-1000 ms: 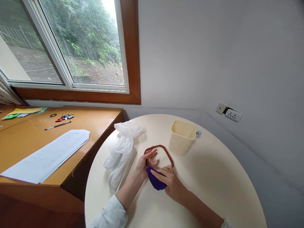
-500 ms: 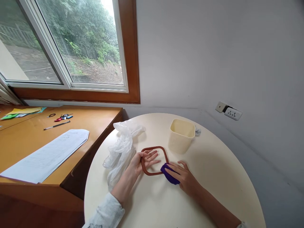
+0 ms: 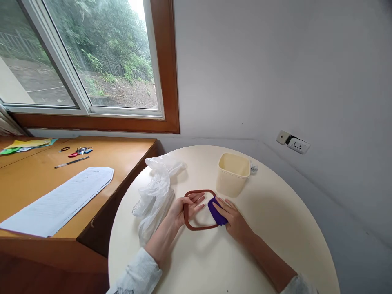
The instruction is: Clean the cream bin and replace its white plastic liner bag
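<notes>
A reddish-brown ring (image 3: 200,228), shaped like a rounded square frame, is held above the round table. My left hand (image 3: 183,209) grips its left side between thumb and palm, with the fingers reaching through the opening. Wrapped over the ring's right side is a purple cloth (image 3: 217,212), pressed there by my right hand (image 3: 234,218). The right fingers lie along the cloth and its thumb is hidden. Beyond the ring stands a cream plastic bin (image 3: 233,179), upright and without a rim ring on it.
A crumpled clear plastic bag (image 3: 156,192) lies left of my left hand on the cream round table (image 3: 196,269). A small grey-white wad (image 3: 254,168) sits by the bin. The wooden desk (image 3: 128,163) at left bears papers (image 3: 61,200), a pen (image 3: 72,162) and keys (image 3: 82,151).
My right hand and the purple cloth have slid up along the ring's right side. The ring has turned slightly and shifted a little right in my left hand.
</notes>
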